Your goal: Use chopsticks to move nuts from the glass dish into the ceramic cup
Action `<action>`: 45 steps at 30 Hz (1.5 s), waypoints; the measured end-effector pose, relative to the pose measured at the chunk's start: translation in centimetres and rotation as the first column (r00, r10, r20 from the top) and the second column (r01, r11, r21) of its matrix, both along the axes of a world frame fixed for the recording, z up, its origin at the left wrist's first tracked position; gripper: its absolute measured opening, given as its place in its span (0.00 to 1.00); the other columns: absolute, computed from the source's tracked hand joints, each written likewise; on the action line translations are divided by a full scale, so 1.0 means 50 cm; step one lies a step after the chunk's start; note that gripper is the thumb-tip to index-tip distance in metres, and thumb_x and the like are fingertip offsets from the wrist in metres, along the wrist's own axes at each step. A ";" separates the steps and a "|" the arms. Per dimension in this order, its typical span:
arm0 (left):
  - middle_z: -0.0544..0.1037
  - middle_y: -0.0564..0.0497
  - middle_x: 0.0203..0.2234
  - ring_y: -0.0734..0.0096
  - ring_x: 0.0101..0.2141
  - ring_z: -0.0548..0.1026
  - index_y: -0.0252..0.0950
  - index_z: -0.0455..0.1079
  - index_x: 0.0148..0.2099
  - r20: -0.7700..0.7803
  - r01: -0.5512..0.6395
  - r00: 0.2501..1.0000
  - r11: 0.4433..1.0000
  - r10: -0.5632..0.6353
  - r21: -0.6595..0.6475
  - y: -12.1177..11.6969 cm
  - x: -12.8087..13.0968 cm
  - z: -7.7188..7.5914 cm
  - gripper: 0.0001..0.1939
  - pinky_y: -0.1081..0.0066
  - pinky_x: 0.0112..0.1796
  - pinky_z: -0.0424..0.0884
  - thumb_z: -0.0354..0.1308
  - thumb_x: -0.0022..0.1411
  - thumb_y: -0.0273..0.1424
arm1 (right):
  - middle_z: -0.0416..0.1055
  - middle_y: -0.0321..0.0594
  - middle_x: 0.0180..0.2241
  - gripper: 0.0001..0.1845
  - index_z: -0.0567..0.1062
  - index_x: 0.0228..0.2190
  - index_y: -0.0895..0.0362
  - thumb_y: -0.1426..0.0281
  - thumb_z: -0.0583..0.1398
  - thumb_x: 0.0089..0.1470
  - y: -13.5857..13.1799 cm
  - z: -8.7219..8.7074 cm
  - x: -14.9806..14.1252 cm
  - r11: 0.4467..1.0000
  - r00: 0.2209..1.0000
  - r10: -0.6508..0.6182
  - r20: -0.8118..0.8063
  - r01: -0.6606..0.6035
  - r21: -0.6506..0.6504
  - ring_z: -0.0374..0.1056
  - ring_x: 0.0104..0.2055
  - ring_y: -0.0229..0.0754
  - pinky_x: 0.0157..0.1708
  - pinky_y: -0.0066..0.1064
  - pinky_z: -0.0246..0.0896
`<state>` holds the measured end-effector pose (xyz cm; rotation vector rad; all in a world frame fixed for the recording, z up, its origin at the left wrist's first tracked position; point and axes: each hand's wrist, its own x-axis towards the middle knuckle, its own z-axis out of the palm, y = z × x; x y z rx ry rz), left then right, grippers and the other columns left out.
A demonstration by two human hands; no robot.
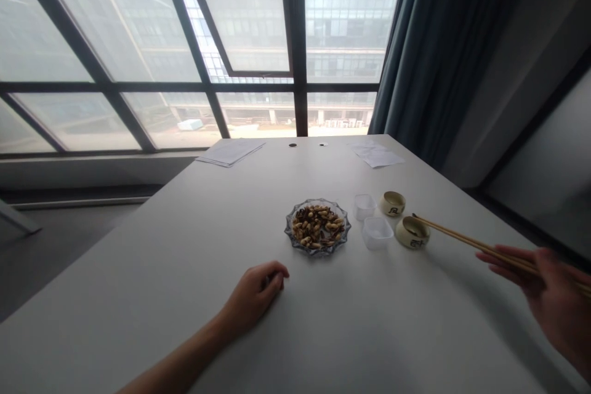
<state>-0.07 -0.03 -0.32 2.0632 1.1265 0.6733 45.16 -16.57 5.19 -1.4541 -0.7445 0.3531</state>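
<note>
Just ahead of the person's left hand point(255, 295), on a white tabletop point(138, 295), sits a scalloped blue-tinted glass dish point(289, 228) heaped with tan-and-brown roasted peanuts point(317, 226). Seen from the head-worn camera, that left hand rests on the table curled closed, with nothing visible in it. Well off to the side, the right hand point(551, 286) grips a pair of long, thin wooden chopsticks point(475, 243), whose long axis slants inward and away across the table. Their tips stop just over a round cream ceramic cup with dark lettering point(412, 232), beyond and to the right of the dish. A matching cream cup point(392, 203) stands past it, and a small clear square plastic tub point(377, 233) sits beside a second clear tub point(364, 206), between dish and cups. The left hand lies nearer the dish than the right, though the chopstick tips point close by it. Stacked white papers point(231, 152) lie farther off, ahead of both hands.
</note>
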 end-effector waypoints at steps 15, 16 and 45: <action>0.79 0.53 0.26 0.67 0.27 0.74 0.37 0.77 0.38 -0.156 -0.030 0.987 0.993 0.047 0.110 0.006 0.001 0.006 0.17 0.73 0.32 0.69 0.51 0.66 0.41 | 0.82 0.50 0.31 0.22 0.82 0.34 0.61 0.53 0.67 0.53 -0.025 -0.031 0.033 0.999 0.980 0.048 -0.191 -0.049 -0.004 0.81 0.32 0.52 0.34 0.34 0.81; 0.79 0.53 0.26 0.67 0.27 0.74 0.37 0.77 0.39 -0.164 -0.023 0.986 0.993 0.042 0.115 0.006 0.000 0.005 0.17 0.73 0.32 0.69 0.51 0.67 0.41 | 0.81 0.50 0.31 0.22 0.82 0.34 0.61 0.52 0.68 0.53 -0.027 -0.027 0.027 0.999 0.981 0.039 -0.191 -0.041 -0.004 0.81 0.31 0.52 0.33 0.34 0.81; 0.82 0.52 0.29 0.64 0.31 0.78 0.38 0.76 0.40 -0.233 0.053 0.972 0.987 -0.016 0.153 0.016 0.002 0.005 0.16 0.72 0.35 0.72 0.50 0.67 0.40 | 0.81 0.48 0.28 0.28 0.82 0.32 0.61 0.48 0.59 0.61 -0.010 -0.044 0.017 0.971 0.980 0.139 -0.146 -0.106 0.215 0.80 0.29 0.48 0.30 0.33 0.77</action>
